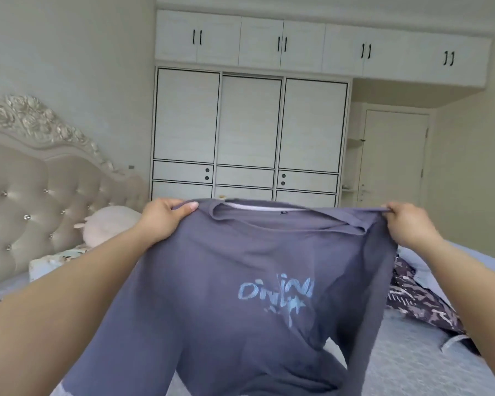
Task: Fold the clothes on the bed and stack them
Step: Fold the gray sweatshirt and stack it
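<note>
A slate-blue T-shirt (240,275) with pale blue lettering on its chest hangs spread in the air in front of me, neck up. My left hand (163,218) grips its left shoulder, thumb over the fabric. My right hand (409,227) pinches the right shoulder. The shirt's lower part drapes down toward the bed (406,361) and hides the middle of the mattress.
A dark patterned garment (420,304) lies crumpled on the bed at the right. A pale plush toy (106,224) and a floral pillow (55,261) sit by the tufted headboard (40,178) at left. White wardrobes (249,132) and a door (395,155) stand behind.
</note>
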